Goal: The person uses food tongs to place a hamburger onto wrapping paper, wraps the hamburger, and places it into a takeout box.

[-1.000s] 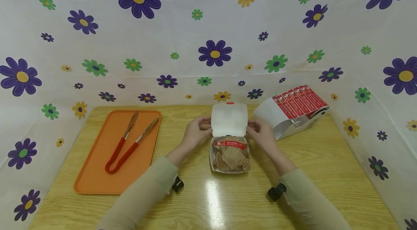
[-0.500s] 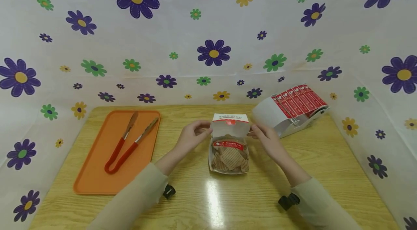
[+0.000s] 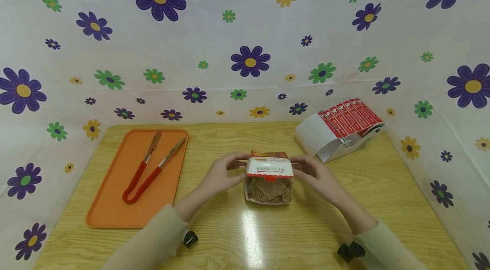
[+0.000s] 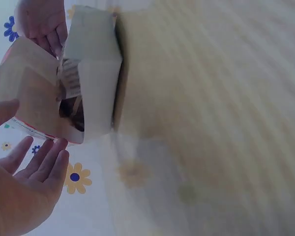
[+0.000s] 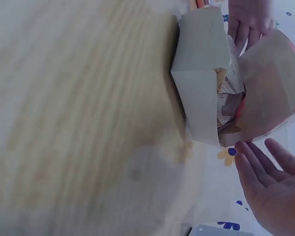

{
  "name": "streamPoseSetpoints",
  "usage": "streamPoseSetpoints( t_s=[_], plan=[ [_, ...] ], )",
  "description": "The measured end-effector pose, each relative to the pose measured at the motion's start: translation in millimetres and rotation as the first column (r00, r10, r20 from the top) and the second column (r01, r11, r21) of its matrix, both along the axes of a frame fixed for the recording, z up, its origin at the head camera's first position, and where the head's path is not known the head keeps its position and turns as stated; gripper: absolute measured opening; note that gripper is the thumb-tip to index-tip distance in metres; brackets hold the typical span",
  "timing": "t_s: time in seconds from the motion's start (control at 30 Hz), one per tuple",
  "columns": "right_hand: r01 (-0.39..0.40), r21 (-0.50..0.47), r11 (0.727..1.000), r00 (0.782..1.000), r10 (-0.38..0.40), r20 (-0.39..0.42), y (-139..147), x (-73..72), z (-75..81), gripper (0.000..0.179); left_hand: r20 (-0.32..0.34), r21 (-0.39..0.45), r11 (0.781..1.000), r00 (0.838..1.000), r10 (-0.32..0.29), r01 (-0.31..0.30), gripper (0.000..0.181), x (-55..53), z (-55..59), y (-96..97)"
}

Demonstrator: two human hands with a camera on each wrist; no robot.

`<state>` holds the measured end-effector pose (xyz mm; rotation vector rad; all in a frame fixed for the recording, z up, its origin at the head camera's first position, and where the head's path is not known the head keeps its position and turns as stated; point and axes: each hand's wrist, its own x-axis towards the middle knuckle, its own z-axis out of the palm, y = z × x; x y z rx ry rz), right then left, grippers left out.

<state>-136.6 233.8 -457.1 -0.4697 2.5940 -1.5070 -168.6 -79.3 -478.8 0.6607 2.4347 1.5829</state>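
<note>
In the middle of the table stands a clamshell burger box (image 3: 269,167), its printed lid folded most of the way down over the white base (image 4: 99,96). Through the gap at the front shows a bundle in brown striped paper (image 3: 269,189). My left hand (image 3: 223,173) is at the lid's left side, with fingers extended toward the hinge and thumb toward the front. On the opposite side, my right hand (image 3: 317,174) mirrors it. In the right wrist view, its fingertips (image 5: 243,147) meet the box near the hinge, the fingers mostly straight.
At the left lies an orange tray (image 3: 103,202) bearing red-handled tongs (image 3: 144,185). A white holder (image 3: 311,136) with several red-labelled pieces (image 3: 354,117) stands at the back right. A flowered cloth (image 3: 214,32) surrounds the table's back and sides.
The lid, upright a second ago, has swung forward and down over the base. Both hands have followed it toward the front at its sides; the base has stayed in place.
</note>
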Motion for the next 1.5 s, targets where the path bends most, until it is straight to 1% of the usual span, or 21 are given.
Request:
streamPoseSetpoints(
  t_s=[0.13, 0.3, 0.4, 0.43, 0.53, 0.6, 0.67, 0.73, 0.9, 1.07, 1.17, 1.27, 1.4, 1.47, 1.5],
  plan=[
    [-0.064, 0.0, 0.998, 0.997, 0.064, -0.048, 2.2, 6.5, -5.8, 0.045, -0.087, -0.065, 0.997, 0.996, -0.036, 0.03, 0.059, 9.9, -3.8, -0.8],
    [-0.131, -0.003, 0.991, 0.986, 0.13, -0.104, 3.4, 14.2, -15.2, 0.063, -0.153, -0.108, 0.993, 0.986, -0.059, 0.043, 0.066, 20.0, -11.7, -2.3],
    [-0.147, 0.031, 0.989, 0.975, 0.151, -0.163, 3.3, 19.2, -22.2, 0.078, -0.152, -0.109, 0.993, 0.986, -0.061, 0.045, 0.069, 25.4, -15.9, -2.8],
    [-0.146, 0.044, 0.988, 0.971, 0.151, -0.184, 2.9, 20.8, -24.5, 0.083, -0.142, -0.11, 0.993, 0.988, -0.056, 0.04, 0.072, 27.3, -16.8, -2.7],
    [-0.121, 0.091, 0.989, 0.968, 0.138, -0.21, 0.8, 24.7, -30.0, 0.095, -0.117, -0.123, 0.992, 0.992, -0.035, 0.021, 0.083, 32.6, -19.5, -1.7],
    [-0.1, 0.103, 0.99, 0.968, 0.121, -0.218, -1.1, 26.3, -32.8, 0.098, -0.108, -0.133, 0.991, 0.994, -0.028, 0.013, 0.091, 35.7, -20.3, -0.7],
    [-0.076, 0.113, 0.991, 0.967, 0.101, -0.235, -2.7, 27.2, -35.2, 0.099, -0.106, -0.152, 0.988, 0.994, -0.027, 0.011, 0.097, 37.9, -21.1, 0.5],
    [-0.056, 0.114, 0.992, 0.962, 0.084, -0.26, -3.8, 27.9, -37.7, 0.098, -0.123, -0.173, 0.985, 0.992, -0.033, 0.012, 0.101, 39.6, -21.0, 2.3],
    [-0.024, 0.108, 0.994, 0.951, 0.056, -0.303, -5.8, 29.0, -42.2, 0.096, -0.206, -0.254, 0.967, 0.977, -0.049, -0.005, 0.103, 40.6, -24.1, 7.6],
    [0.001, 0.129, 0.992, 0.94, 0.043, -0.34, -7.4, 29.4, -43.7, 0.087, -0.268, -0.28, 0.96, 0.962, -0.053, -0.025, 0.097, 40.7, -26.6, 12.1],
    [0.016, 0.145, 0.989, 0.935, 0.036, -0.354, -7.3, 29.7, -43.7, 0.082, -0.285, -0.295, 0.955, 0.957, -0.05, -0.037, 0.09, 40.3, -27.7, 14.1],
    [0.019, 0.162, 0.987, 0.933, 0.041, -0.359, -5.8, 29.7, -43.2, 0.08, -0.299, -0.312, 0.949, 0.953, -0.047, -0.051, 0.085, 39.6, -29.1, 15.7],
    [0.003, 0.196, 0.981, 0.935, 0.067, -0.348, -2.9, 29.3, -41.3, 0.081, -0.319, -0.341, 0.938, 0.946, -0.059, -0.056, 0.084, 38.3, -30.0, 16.4],
    [-0.008, 0.217, 0.976, 0.937, 0.084, -0.34, -1.4, 29.3, -40.3, 0.083, -0.336, -0.364, 0.93, 0.939, -0.076, -0.054, 0.084, 37.5, -30.3, 15.7],
    [-0.013, 0.229, 0.973, 0.936, 0.093, -0.34, -0.8, 29.1, -40.1, 0.083, -0.352, -0.376, 0.925, 0.932, -0.088, -0.055, 0.084, 36.9, -30.3, 15.3]
  ],
)
